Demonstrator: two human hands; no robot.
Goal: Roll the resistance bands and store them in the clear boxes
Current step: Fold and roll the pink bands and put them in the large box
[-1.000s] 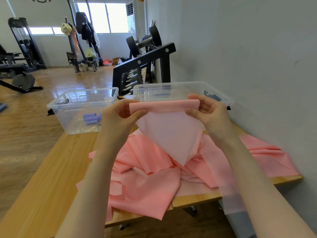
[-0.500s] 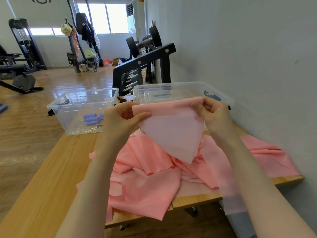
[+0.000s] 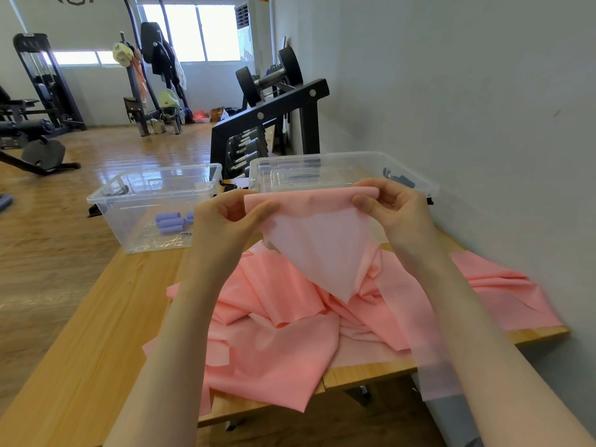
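Note:
I hold the end of a pink resistance band (image 3: pixel 317 240) up in front of me. My left hand (image 3: pixel 230 217) pinches its left top corner and my right hand (image 3: pixel 392 209) pinches its right top corner, where the edge is curled over. The band hangs down in a point and runs into a heap of pink bands (image 3: pixel 280 330) on the wooden table (image 3: pixel 106 333). Two clear boxes stand behind: the left box (image 3: pixel 154 185) holds a few rolled purple bands (image 3: pixel 171 222), the right box (image 3: pixel 342 162) sits just behind my hands.
The grey wall (image 3: pixel 467 108) runs close along the table's right side. A black dumbbell rack (image 3: pixel 267 124) stands beyond the boxes. One pink strip (image 3: pixel 435 366) hangs over the table's near right edge. Gym machines (image 3: pixel 38 101) stand far left on the wooden floor.
My hands have shifted the band's top edge slightly right and down, and the right corner is curled over more under my right fingers. The heap and boxes have not moved.

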